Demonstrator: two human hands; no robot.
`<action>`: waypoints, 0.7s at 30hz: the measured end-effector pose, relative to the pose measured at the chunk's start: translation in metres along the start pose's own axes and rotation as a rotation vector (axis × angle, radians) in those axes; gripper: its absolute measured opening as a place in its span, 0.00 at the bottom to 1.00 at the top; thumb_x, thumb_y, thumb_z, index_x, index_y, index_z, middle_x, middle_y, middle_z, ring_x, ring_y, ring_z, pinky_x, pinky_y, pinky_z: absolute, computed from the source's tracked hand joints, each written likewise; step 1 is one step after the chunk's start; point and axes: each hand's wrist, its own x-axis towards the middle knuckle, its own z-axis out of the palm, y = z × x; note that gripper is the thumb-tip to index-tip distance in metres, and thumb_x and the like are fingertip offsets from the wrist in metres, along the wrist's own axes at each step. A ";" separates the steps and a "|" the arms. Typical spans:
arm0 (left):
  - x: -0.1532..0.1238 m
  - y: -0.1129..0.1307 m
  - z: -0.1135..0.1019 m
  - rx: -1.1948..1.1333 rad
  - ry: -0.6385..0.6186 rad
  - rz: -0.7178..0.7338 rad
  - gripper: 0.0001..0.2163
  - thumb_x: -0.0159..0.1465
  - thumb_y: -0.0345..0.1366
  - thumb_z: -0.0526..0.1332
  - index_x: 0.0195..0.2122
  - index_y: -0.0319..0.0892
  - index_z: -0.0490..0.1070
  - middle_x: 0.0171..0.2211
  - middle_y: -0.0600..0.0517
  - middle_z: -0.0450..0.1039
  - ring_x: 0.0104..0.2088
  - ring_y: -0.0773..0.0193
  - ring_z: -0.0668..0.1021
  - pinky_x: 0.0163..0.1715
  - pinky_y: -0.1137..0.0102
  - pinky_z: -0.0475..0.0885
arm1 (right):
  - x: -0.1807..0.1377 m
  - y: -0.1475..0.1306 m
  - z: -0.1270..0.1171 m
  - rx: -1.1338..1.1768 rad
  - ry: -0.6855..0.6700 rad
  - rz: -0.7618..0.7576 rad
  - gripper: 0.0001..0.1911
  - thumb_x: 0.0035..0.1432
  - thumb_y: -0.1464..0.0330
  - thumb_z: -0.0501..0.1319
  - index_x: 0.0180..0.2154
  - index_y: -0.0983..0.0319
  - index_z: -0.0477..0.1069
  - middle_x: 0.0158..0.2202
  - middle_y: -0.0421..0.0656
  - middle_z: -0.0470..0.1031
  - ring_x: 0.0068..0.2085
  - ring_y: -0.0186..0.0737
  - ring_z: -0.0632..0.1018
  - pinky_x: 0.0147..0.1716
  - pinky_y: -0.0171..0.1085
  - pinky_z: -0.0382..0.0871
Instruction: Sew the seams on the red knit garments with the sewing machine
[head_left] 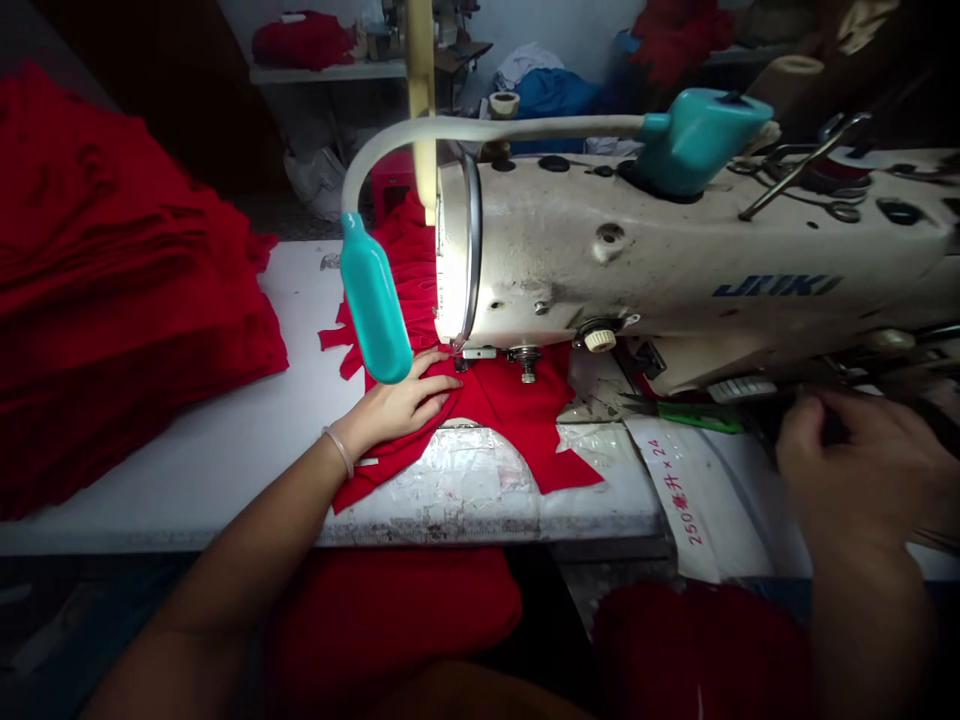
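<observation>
On red fabric (510,410), left hand (394,400)

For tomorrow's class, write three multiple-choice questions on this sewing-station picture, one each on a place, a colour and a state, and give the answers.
1. Where does the left hand rest?
A) On the red fabric
B) On the folded red stack
C) On the sewing machine's top

2. What colour is the end piece of the gooseneck lamp?
A) Yellow
B) Teal
C) Red

3. What state is the right hand in?
A) Flat on the red fabric
B) Gripping the lamp
C) Curled, off the fabric

Answers:
1. A: its fingers lie spread on the cloth beside the presser foot.
2. B: the end piece shows teal.
3. C: it curls to the right, past the green-handled scissors.
</observation>
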 end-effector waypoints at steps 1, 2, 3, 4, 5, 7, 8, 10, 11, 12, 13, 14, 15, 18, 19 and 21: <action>0.001 -0.001 0.000 0.000 0.007 -0.008 0.18 0.72 0.38 0.49 0.57 0.46 0.73 0.65 0.44 0.59 0.67 0.50 0.63 0.66 0.54 0.63 | -0.002 -0.002 0.003 -0.013 -0.027 0.004 0.22 0.62 0.62 0.50 0.40 0.68 0.77 0.36 0.55 0.79 0.43 0.56 0.81 0.41 0.47 0.72; 0.003 -0.003 0.001 -0.001 0.013 -0.015 0.18 0.72 0.38 0.49 0.57 0.46 0.73 0.65 0.45 0.59 0.67 0.50 0.63 0.66 0.54 0.63 | -0.004 -0.006 0.005 -0.024 -0.051 0.018 0.22 0.62 0.62 0.49 0.40 0.68 0.77 0.37 0.55 0.79 0.43 0.56 0.81 0.41 0.47 0.72; 0.004 -0.005 0.002 -0.003 0.017 -0.020 0.18 0.72 0.38 0.49 0.57 0.46 0.73 0.65 0.45 0.59 0.67 0.50 0.63 0.65 0.54 0.63 | -0.005 -0.010 0.006 -0.030 -0.079 0.032 0.23 0.63 0.62 0.48 0.40 0.68 0.78 0.38 0.55 0.80 0.44 0.57 0.81 0.41 0.47 0.72; 0.005 -0.006 0.003 -0.005 0.018 -0.025 0.18 0.72 0.39 0.49 0.57 0.47 0.73 0.65 0.45 0.59 0.67 0.49 0.63 0.65 0.53 0.63 | -0.006 -0.014 0.007 -0.031 -0.091 0.049 0.22 0.63 0.62 0.48 0.39 0.68 0.78 0.38 0.56 0.80 0.44 0.57 0.81 0.41 0.48 0.73; 0.005 -0.006 0.003 -0.008 0.017 -0.030 0.18 0.72 0.39 0.49 0.56 0.47 0.73 0.65 0.45 0.59 0.67 0.49 0.63 0.65 0.53 0.64 | -0.006 -0.017 0.007 -0.024 -0.118 0.059 0.22 0.63 0.62 0.48 0.39 0.67 0.78 0.38 0.55 0.80 0.45 0.57 0.81 0.42 0.48 0.73; 0.005 -0.004 0.002 -0.020 0.023 -0.032 0.17 0.71 0.38 0.50 0.55 0.47 0.74 0.65 0.46 0.60 0.66 0.49 0.65 0.64 0.53 0.65 | -0.003 -0.019 0.003 -0.008 -0.166 0.081 0.20 0.63 0.62 0.49 0.40 0.65 0.77 0.40 0.55 0.80 0.47 0.55 0.80 0.44 0.48 0.73; 0.004 -0.001 0.000 -0.028 0.038 -0.027 0.17 0.71 0.38 0.51 0.55 0.47 0.74 0.65 0.45 0.60 0.65 0.50 0.66 0.64 0.54 0.65 | -0.002 -0.020 -0.002 -0.006 -0.199 0.097 0.20 0.63 0.63 0.50 0.41 0.65 0.77 0.41 0.55 0.80 0.49 0.55 0.79 0.46 0.48 0.73; -0.001 0.010 -0.009 -0.051 0.111 -0.041 0.16 0.71 0.37 0.51 0.53 0.45 0.75 0.63 0.45 0.63 0.63 0.53 0.69 0.63 0.58 0.66 | -0.003 -0.030 -0.018 -0.011 -0.238 0.115 0.20 0.63 0.64 0.51 0.45 0.68 0.77 0.46 0.58 0.78 0.53 0.58 0.77 0.51 0.50 0.71; -0.006 0.017 -0.014 -0.064 0.170 -0.078 0.15 0.71 0.37 0.51 0.53 0.44 0.75 0.61 0.45 0.66 0.61 0.54 0.71 0.62 0.59 0.67 | -0.005 -0.041 -0.029 0.002 -0.250 0.111 0.21 0.64 0.63 0.51 0.48 0.69 0.76 0.49 0.60 0.76 0.56 0.60 0.75 0.54 0.52 0.69; -0.010 0.024 -0.019 -0.073 0.229 -0.139 0.15 0.71 0.38 0.51 0.53 0.44 0.74 0.58 0.46 0.69 0.58 0.55 0.73 0.61 0.60 0.69 | -0.010 -0.056 -0.039 0.040 -0.249 0.098 0.23 0.65 0.62 0.51 0.51 0.69 0.74 0.52 0.61 0.74 0.58 0.62 0.73 0.58 0.53 0.66; -0.015 0.031 -0.023 -0.076 0.270 -0.216 0.16 0.71 0.40 0.52 0.55 0.44 0.72 0.54 0.45 0.71 0.56 0.55 0.74 0.59 0.60 0.70 | -0.015 -0.076 -0.048 0.116 -0.243 0.087 0.23 0.67 0.60 0.51 0.54 0.67 0.72 0.55 0.59 0.72 0.60 0.61 0.71 0.60 0.54 0.65; -0.017 0.035 -0.026 -0.070 0.279 -0.299 0.18 0.72 0.43 0.52 0.58 0.44 0.70 0.52 0.45 0.73 0.55 0.54 0.75 0.58 0.59 0.71 | -0.020 -0.100 -0.054 0.226 -0.243 0.087 0.23 0.67 0.59 0.51 0.57 0.63 0.70 0.56 0.55 0.72 0.60 0.58 0.71 0.60 0.54 0.65; -0.018 0.036 -0.027 -0.051 0.254 -0.375 0.21 0.71 0.46 0.52 0.61 0.44 0.67 0.51 0.43 0.73 0.54 0.51 0.76 0.56 0.57 0.72 | -0.024 -0.127 -0.055 0.387 -0.282 0.091 0.23 0.67 0.58 0.52 0.59 0.59 0.68 0.56 0.51 0.72 0.59 0.55 0.73 0.59 0.52 0.68; 0.000 0.021 -0.021 0.068 0.118 -0.488 0.27 0.69 0.52 0.52 0.64 0.43 0.63 0.54 0.38 0.71 0.55 0.40 0.75 0.53 0.46 0.71 | -0.016 -0.203 -0.027 0.621 -0.778 -0.048 0.31 0.68 0.55 0.51 0.66 0.63 0.58 0.64 0.52 0.65 0.62 0.52 0.70 0.60 0.49 0.68; 0.012 0.010 -0.018 0.112 0.111 -0.483 0.26 0.69 0.51 0.53 0.62 0.41 0.65 0.55 0.38 0.70 0.55 0.38 0.74 0.53 0.44 0.70 | -0.007 -0.221 -0.010 0.580 -0.811 -0.043 0.31 0.68 0.55 0.51 0.64 0.67 0.62 0.62 0.55 0.67 0.62 0.54 0.70 0.61 0.51 0.66; 0.043 -0.014 -0.015 0.167 0.164 -0.404 0.22 0.70 0.47 0.53 0.57 0.38 0.69 0.54 0.40 0.72 0.56 0.41 0.74 0.56 0.45 0.68 | 0.015 -0.239 0.024 0.521 -0.808 -0.056 0.30 0.68 0.54 0.51 0.58 0.71 0.68 0.58 0.56 0.70 0.62 0.55 0.69 0.61 0.52 0.64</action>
